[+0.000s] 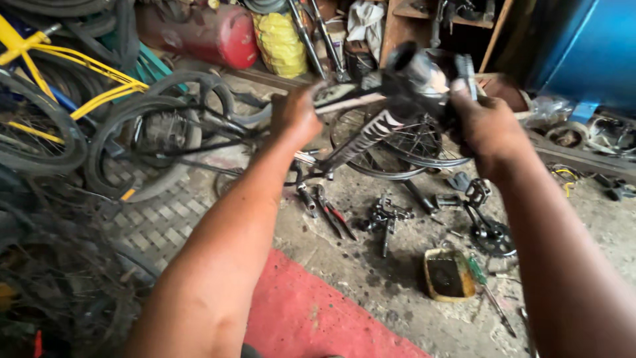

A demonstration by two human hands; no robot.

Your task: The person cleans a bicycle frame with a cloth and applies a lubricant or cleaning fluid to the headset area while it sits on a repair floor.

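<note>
Overhead, both hands [295, 116] gripping fork [371, 132]

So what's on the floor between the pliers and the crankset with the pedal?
In the head view, a dark metal bike part lies on the grimy floor between the pliers and the crankset.

Bicycle repair workshop, seen from where I stand. Worn tyres [142, 142] and a yellow bicycle frame [79, 66] are heaped at my left; a spoked wheel [404, 149] lies on the grimy concrete floor [371, 285]. Scattered around it are pliers [333, 213], a crank with chainring [489, 229], a screwdriver [478, 272] and a tin of dark oil [447, 275]; a red tank [212, 33] stands behind
</note>
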